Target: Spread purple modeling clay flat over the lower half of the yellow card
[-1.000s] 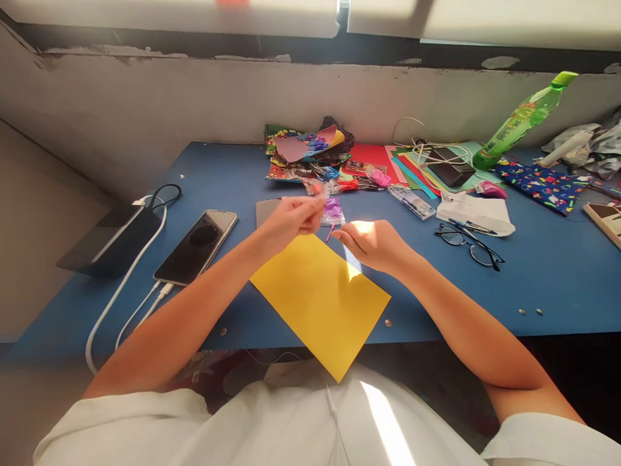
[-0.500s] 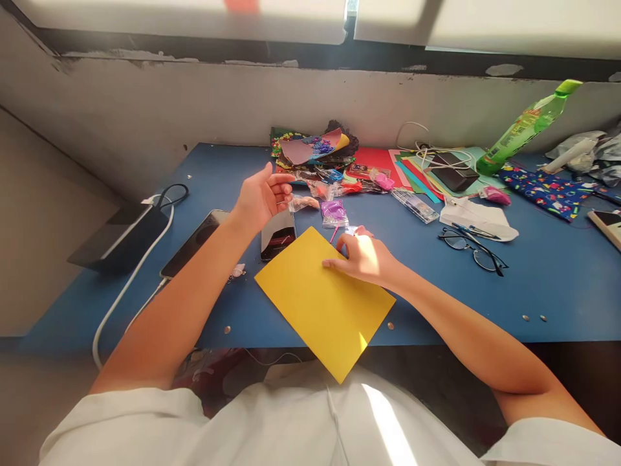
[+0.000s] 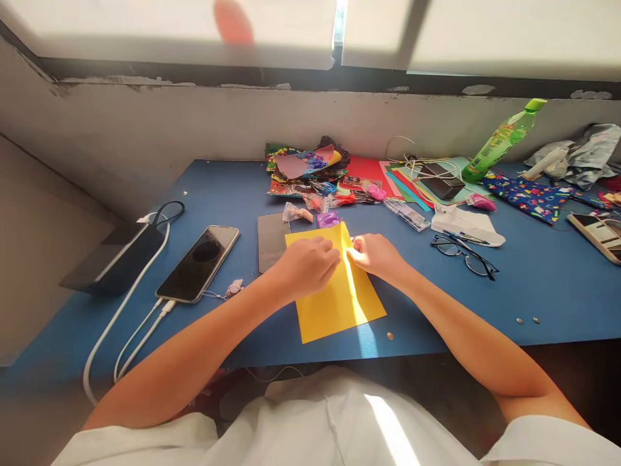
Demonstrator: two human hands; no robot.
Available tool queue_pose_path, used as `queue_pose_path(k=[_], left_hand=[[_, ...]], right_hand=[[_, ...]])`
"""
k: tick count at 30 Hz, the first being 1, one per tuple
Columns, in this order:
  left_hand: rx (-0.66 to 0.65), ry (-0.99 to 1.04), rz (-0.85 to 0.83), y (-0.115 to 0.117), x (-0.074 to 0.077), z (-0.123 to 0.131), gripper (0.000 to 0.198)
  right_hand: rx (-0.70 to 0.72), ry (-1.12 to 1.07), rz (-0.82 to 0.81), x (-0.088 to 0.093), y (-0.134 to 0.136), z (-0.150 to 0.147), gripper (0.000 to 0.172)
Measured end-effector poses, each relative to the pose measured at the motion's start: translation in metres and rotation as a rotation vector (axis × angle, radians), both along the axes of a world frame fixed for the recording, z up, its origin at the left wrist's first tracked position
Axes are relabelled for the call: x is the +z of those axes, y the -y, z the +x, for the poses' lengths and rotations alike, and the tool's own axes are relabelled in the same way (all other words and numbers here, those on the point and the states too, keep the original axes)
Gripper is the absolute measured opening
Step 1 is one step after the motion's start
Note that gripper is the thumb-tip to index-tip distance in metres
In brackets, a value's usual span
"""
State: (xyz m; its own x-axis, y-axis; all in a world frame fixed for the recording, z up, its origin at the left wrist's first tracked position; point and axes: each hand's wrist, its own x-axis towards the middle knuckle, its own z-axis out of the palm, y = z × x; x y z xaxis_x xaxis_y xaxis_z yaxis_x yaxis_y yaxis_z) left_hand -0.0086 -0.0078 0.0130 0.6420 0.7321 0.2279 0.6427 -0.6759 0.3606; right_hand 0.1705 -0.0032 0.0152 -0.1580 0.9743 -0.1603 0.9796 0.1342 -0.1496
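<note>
Both hands are resting on a yellow sheet [image 3: 334, 301] lying flat on the blue table [image 3: 533, 285], near its front edge. The left hand [image 3: 305, 265] is pressing down on the sheet's upper left part, fingers curled and bunched together. The right hand [image 3: 376, 254] is sitting at the top right edge, fingertips pinching the paper there. A dark phone [image 3: 270, 241] is lying just left of the sheet, another phone [image 3: 198, 262] farther left. Glasses [image 3: 463, 251] are lying to the right, and a purple packet [image 3: 328, 219] is sitting just beyond the sheet's top edge.
</note>
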Motion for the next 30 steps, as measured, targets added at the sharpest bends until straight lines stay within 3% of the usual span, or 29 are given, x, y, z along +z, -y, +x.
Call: queue_pose_path(k=[3, 8, 13, 17, 21, 25, 27, 30], left_hand=[[-0.097, -0.119, -0.015, 0.007, -0.011, 0.008, 0.032], [-0.097, -0.183, -0.022, 0.001, -0.018, 0.007, 0.04], [-0.125, -0.233, -0.033, 0.004, -0.022, 0.009, 0.037], [-0.186, -0.204, 0.002, 0.018, -0.03, 0.019, 0.042], [-0.265, -0.143, -0.016, 0.023, -0.036, 0.032, 0.045], [-0.352, 0.065, -0.153, 0.015, -0.038, 0.041, 0.037], [-0.271, 0.231, -0.257, 0.013, -0.037, 0.042, 0.029], [0.096, 0.587, -0.498, 0.011, -0.031, 0.039, 0.04]], right_hand=[[0.022, 0.053, -0.002, 0.004, -0.003, 0.005, 0.019], [0.084, 0.145, 0.017, 0.008, -0.014, 0.023, 0.02], [0.094, 0.175, 0.133, -0.007, -0.03, 0.048, 0.033], [0.116, 0.134, 0.285, -0.019, -0.04, 0.066, 0.03], [0.241, 0.027, 0.472, -0.024, -0.04, 0.077, 0.036], [0.466, -0.124, 0.618, -0.034, -0.031, 0.077, 0.037], [0.567, -0.189, 0.68, -0.039, -0.026, 0.074, 0.031], [0.675, -0.255, 0.768, -0.039, -0.017, 0.07, 0.023]])
